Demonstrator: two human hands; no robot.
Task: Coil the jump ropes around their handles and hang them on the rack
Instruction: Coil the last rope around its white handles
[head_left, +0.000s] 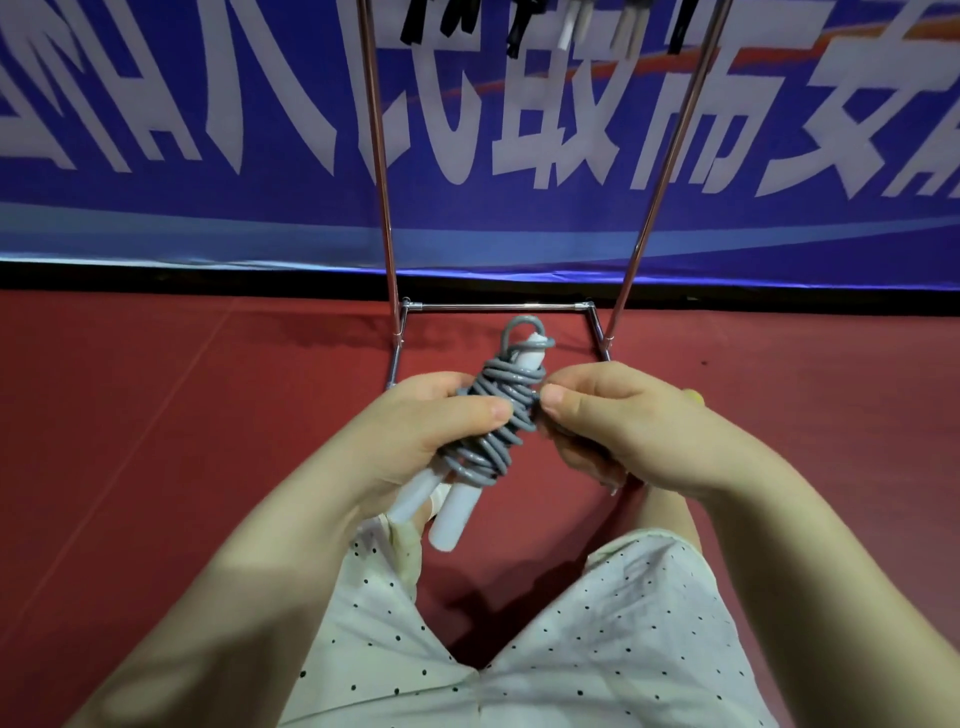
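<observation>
A grey jump rope (498, 415) is wound in many turns round its two white handles (452, 512), whose lower ends stick out toward me. A small loop of rope pokes out at the top of the bundle. My left hand (421, 431) grips the bundle from the left, thumb across the coils. My right hand (613, 421) pinches the rope at the bundle's right side. The metal rack (384, 171) stands just beyond, its two uprights rising out of view. Several black and white rope handles (571, 26) hang from its top.
The rack's base bar (498, 307) lies on the red floor (156, 415) in front of a blue banner (208, 130) with white characters. My legs in white dotted shorts (571, 649) fill the bottom of the view.
</observation>
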